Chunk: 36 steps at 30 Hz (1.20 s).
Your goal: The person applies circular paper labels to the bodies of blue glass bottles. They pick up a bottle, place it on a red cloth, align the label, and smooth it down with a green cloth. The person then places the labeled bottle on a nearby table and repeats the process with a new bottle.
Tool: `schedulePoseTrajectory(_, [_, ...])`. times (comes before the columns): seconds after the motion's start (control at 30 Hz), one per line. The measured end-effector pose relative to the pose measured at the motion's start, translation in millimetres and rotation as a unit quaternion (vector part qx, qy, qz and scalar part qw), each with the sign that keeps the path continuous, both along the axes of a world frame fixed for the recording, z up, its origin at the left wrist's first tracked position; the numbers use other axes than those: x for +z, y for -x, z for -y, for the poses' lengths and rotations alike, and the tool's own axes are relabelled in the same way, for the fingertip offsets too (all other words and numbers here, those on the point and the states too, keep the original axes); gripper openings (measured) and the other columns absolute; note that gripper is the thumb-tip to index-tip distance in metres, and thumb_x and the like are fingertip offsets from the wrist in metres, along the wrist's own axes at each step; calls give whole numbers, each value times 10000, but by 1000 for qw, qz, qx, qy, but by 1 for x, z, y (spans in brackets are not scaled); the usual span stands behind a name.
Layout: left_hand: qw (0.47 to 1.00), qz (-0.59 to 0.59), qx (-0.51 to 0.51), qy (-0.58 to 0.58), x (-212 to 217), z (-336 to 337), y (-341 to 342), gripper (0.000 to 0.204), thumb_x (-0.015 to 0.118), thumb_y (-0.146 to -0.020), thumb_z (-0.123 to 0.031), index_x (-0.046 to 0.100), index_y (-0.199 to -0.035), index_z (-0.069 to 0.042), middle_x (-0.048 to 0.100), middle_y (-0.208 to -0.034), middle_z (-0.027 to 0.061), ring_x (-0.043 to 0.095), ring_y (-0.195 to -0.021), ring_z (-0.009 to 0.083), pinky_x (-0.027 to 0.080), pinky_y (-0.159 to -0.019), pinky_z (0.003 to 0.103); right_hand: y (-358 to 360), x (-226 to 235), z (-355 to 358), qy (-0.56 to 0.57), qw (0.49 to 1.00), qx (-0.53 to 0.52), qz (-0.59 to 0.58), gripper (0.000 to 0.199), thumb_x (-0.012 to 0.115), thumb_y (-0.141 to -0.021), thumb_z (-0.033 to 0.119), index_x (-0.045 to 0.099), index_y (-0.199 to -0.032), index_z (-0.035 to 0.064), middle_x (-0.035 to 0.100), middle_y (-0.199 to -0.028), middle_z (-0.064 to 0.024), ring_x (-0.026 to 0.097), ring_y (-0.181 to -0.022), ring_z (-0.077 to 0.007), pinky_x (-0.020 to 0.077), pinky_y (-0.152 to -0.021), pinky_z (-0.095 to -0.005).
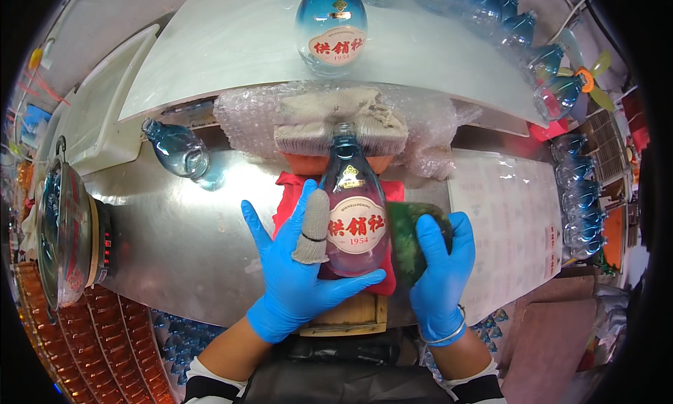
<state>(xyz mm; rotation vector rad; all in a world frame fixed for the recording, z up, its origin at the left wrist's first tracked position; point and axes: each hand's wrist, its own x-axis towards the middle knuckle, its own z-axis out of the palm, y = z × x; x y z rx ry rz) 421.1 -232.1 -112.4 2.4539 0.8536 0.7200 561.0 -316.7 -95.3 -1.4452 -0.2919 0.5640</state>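
A glass bottle (357, 244), dark blue at the neck and fading to pink, lies in front of me with a cream label and red print. Its neck rests on a padded block (340, 116) wrapped in grey knit cloth. My left hand (298, 274), in a blue glove with a grey knit sleeve on one finger, lies spread along the bottle's left side, thumb across its base. On the right, my right hand (442, 271), gloved in blue too, grips a dark green pad (410, 239) beside the bottle. Red cloth (286, 200) lies beneath the bottle.
A labelled blue bottle (331, 32) stands on the white board ahead. An unlabelled blue bottle (175, 150) lies at left, near a white tray (105, 102) and a round metal pan (62, 229). Label sheets (505, 229) lie at right. Several bottles (582, 207) line the right side.
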Motion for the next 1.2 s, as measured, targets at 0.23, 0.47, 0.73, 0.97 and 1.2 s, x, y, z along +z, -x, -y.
schedulePoseTrajectory(0.23, [1000,9,3,-4,2,3,-4,1123,760,-595,-501,199,-1359,100,411,-1334,199,407,-1238,289,-93,-1065,516,-5,-25,3,43,999,18,21,216,688,-790,92,478,-775,43,521,-706,10,449,-615,-28,389,-530,-190])
schedulePoseTrajectory(0.47, [999,22,19,21,-11,9,0,988,699,-671,-516,252,-1363,30,348,-1369,219,383,-1252,325,-122,-1033,565,-13,10,-5,-22,998,51,-2,205,706,-772,108,522,-815,29,573,-750,-20,518,-675,-60,428,-584,-206])
schedulePoseTrajectory(0.73, [998,-9,55,-18,-12,26,10,775,663,-732,-485,406,-1324,-57,425,-1327,187,474,-1173,331,-123,-986,643,-27,6,-14,53,983,116,131,214,717,-762,108,518,-794,36,567,-729,-10,499,-650,-51,419,-572,-201])
schedulePoseTrajectory(0.97, [988,89,15,128,-14,6,8,1028,730,-652,-492,218,-1388,10,453,-1314,147,488,-1162,279,-143,-1017,572,-22,25,-6,-9,894,44,446,253,739,-674,7,620,-897,17,569,-792,-51,528,-704,-129,434,-601,-255])
schedulePoseTrajectory(1.2, [913,278,79,288,0,20,-12,1077,733,-668,-404,74,-1418,-2,452,-1277,117,463,-1177,247,-157,-1021,552,13,44,19,51,629,274,726,453,800,-503,110,680,-923,230,478,-817,31,480,-732,-159,342,-626,-331])
